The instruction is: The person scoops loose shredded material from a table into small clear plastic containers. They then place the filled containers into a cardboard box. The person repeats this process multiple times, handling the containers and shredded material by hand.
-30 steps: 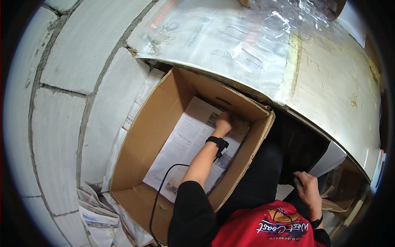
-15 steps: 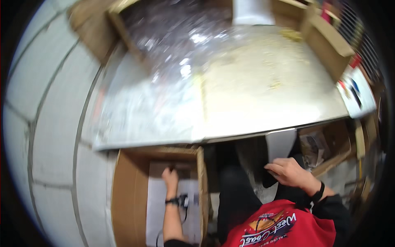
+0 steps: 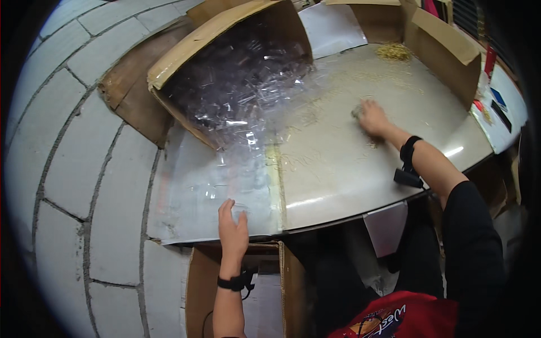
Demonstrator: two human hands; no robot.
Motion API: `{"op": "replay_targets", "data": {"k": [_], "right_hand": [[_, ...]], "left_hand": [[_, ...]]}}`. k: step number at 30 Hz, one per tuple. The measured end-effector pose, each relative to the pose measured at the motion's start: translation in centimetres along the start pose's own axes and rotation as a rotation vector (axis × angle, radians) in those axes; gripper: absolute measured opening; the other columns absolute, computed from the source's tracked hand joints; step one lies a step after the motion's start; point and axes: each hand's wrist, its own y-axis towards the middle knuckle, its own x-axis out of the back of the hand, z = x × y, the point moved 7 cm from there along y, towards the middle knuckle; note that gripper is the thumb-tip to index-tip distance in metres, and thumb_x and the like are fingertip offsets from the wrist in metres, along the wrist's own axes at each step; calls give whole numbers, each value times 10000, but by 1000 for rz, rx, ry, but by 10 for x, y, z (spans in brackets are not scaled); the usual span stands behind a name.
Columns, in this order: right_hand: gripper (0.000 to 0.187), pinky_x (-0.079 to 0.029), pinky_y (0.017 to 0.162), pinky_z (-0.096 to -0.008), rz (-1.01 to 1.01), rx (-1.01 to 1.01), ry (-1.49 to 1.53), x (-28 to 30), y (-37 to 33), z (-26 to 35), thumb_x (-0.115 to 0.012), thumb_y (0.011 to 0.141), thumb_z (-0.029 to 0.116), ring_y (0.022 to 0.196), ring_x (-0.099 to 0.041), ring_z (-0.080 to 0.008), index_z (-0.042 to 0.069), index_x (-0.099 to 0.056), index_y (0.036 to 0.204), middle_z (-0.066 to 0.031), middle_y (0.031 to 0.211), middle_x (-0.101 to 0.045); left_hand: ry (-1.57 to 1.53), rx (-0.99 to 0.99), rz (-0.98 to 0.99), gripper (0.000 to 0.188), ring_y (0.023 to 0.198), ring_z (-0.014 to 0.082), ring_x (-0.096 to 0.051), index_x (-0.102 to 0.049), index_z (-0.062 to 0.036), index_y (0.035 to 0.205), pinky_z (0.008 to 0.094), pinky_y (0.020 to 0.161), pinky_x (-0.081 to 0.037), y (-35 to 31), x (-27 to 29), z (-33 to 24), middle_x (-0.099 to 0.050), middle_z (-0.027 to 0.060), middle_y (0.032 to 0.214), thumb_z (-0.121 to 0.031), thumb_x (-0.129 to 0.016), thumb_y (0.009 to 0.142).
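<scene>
A pale desk (image 3: 332, 188) bears a tipped cardboard box (image 3: 211, 31), with clear plastic pieces (image 3: 242, 96) heaped in its mouth. The left hand (image 3: 233, 232), thumb and fingers parted, is at the near edge; the right hand (image 3: 373, 119), fingers bent, has a small greyish thing (image 3: 356, 112) at its fingertips. Whether either grips anything, I cannot tell.

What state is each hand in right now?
Left hand: open, thumb and fingers apart at the near edge of the table.
Right hand: curled; small greyish-green thing at its fingertips, grip can't be told.
</scene>
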Motion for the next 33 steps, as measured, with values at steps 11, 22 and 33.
{"op": "replay_targets", "data": {"k": [11,22,33], "right_hand": [[656,-150,1127,-494,238,597,179,-67,-59,235,-366,914,506,1390,-170,-359,79,-323,1409,-185,1472,-271],[487,-171,1135,-427,267,725,121,-16,-121,131,-357,967,304,1397,-185,-290,105,-346,1411,-93,1484,-293],[491,-289,1088,-336,39,50,821,56,-156,-43,-459,941,295,1313,-370,-288,45,-416,1361,-167,1423,-386]], "left_hand": [[248,328,12,566,1249,415,-376,-435,105,1247,419,1052,-307,1,-17,95,-407,311,1312,-207,-630,817],[-52,403,-75,125,625,315,-625,-503,30,782,362,543,-495,12,-38,34,-616,164,723,-57,-593,785],[-1240,621,196,403,745,288,-678,-455,0,1189,280,530,-546,-124,-133,-145,-545,68,825,27,-510,790]]}}
